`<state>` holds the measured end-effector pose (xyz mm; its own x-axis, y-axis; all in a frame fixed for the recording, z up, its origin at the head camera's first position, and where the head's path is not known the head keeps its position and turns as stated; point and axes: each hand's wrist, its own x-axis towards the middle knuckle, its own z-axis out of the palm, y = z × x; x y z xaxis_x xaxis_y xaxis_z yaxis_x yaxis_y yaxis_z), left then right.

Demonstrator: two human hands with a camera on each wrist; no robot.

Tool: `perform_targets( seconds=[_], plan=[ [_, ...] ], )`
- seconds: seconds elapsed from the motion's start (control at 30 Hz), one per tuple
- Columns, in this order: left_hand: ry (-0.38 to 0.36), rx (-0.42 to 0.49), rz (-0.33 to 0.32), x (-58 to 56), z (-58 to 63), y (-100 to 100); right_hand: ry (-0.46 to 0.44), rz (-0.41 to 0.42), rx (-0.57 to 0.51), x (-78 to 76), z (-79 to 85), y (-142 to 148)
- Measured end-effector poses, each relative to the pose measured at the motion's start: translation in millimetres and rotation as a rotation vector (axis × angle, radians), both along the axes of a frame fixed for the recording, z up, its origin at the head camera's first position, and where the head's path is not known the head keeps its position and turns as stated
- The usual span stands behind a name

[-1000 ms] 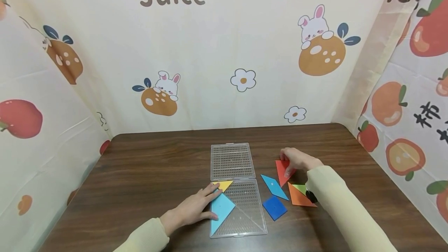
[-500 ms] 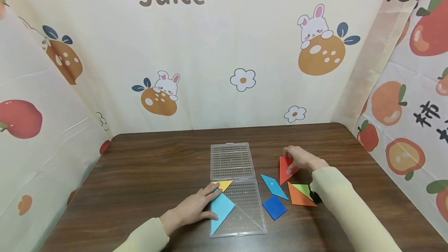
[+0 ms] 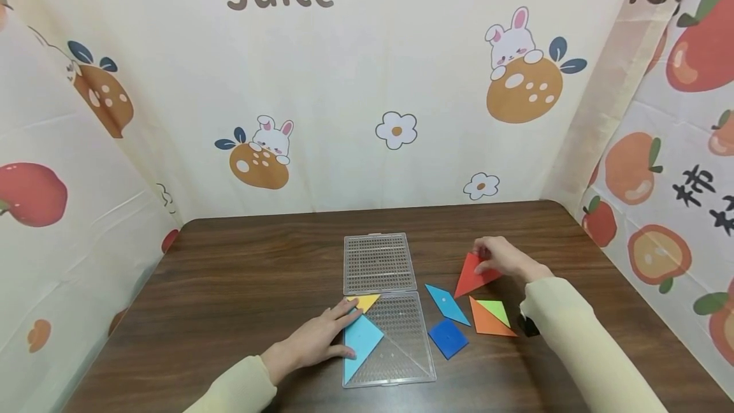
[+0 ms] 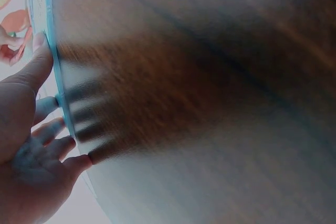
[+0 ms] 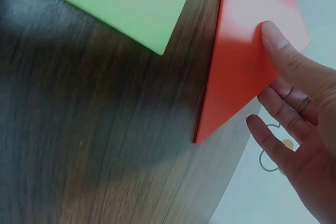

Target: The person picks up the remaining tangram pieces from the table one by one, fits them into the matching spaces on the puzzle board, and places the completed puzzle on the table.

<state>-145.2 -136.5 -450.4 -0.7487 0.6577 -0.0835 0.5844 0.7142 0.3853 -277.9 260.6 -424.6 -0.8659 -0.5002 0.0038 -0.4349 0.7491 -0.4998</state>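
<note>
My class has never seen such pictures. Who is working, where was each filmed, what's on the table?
No machine: a person works barehanded. The wide views come from a head camera, the close ones from wrist cameras. On a brown wood-grained table, the left hand rests on a flat turquoise triangle in an open clear plastic case, beside a yellow triangle. The right hand pinches a flat red triangle. Nearby lie a blue parallelogram, a dark blue square, an orange triangle and a green triangle.

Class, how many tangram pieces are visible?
7. Partly covered in the clear case: cyan triangle, yellow triangle. Beside it: blue parallelogram, dark blue square, orange triangle, green triangle, and red triangle in the right hand. More may be hidden.
</note>
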Motion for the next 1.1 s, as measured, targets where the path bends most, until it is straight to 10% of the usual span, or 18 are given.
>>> perform_targets(
  seconds=[1.1],
  plan=[
    [0.024, -0.005, 0.005, -1.6, -5.0, -1.3, 0.085, 0.003, -0.165, 29.2, 9.6, 17.0]
  ],
)
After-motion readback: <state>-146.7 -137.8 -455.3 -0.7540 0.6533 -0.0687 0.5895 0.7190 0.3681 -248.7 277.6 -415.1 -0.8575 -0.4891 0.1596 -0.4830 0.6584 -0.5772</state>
